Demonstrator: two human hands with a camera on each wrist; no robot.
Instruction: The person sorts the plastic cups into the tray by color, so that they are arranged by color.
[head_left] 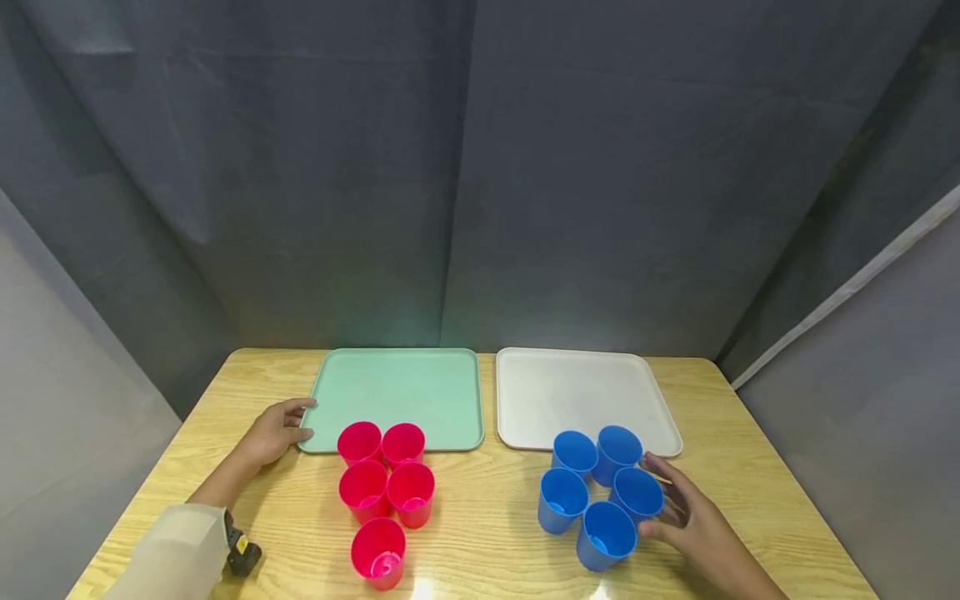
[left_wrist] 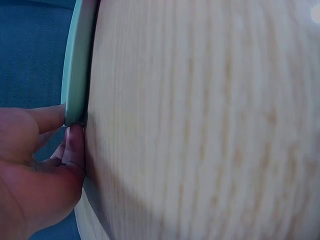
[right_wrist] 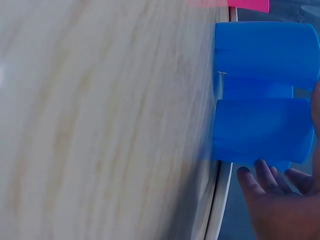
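At the left, my left hand (head_left: 272, 430) reaches the left edge of the mint-green tray (head_left: 397, 396), thumb and fingertips right at its rim. In the left wrist view, fingertips meet the corner of the green tray (left_wrist: 77, 75). My right hand (head_left: 693, 521) stands beside the rightmost blue cup (head_left: 637, 493), thumb and index fingertip spread at its side. Several upright blue cups stand clustered there, the front one (head_left: 606, 537) nearest me. In the right wrist view, bent fingers of the right hand (right_wrist: 282, 210) lie close under a blue cup (right_wrist: 262, 130).
A white tray (head_left: 581, 392) lies right of the green one, just behind the blue cups. Several upright pinkish-red cups (head_left: 378, 550) stand left of centre on the wooden table (head_left: 480, 533). Grey curtains (head_left: 465, 183) close off the back and sides.
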